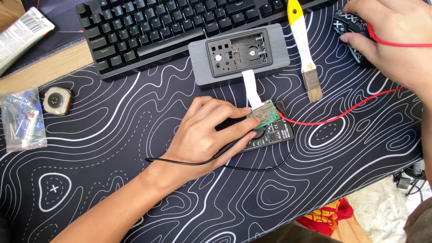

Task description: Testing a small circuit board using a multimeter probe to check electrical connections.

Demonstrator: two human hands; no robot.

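The left hand [204, 130] rests on a small black multimeter [270, 135] on the patterned desk mat [112, 180], its fingers closed around a black probe [231, 146] whose thin black lead [189, 161] curls away from under the palm. The fingertips [245, 110] also press on a small green circuit board [265, 113] lying on the multimeter's upper edge. A white ribbon cable [250, 87] runs from that board up to a grey rectangular device [238, 49] just above the multimeter, lying back side up with its battery bay open. A red lead [342, 114] leaves the multimeter's right side and climbs to the right hand [391, 36], far to the upper right of the multimeter; that hand lies curled over a black patterned object [353, 27], and whether it grips the red wire cannot be told. Between the grey device and the right hand lies 1 small brush [303, 49] with a yellow handle. A black keyboard [148, 27] sits beyond the grey device. Well left of the multimeter are a smartwatch body [57, 100] and a clear bag of small parts [22, 119].
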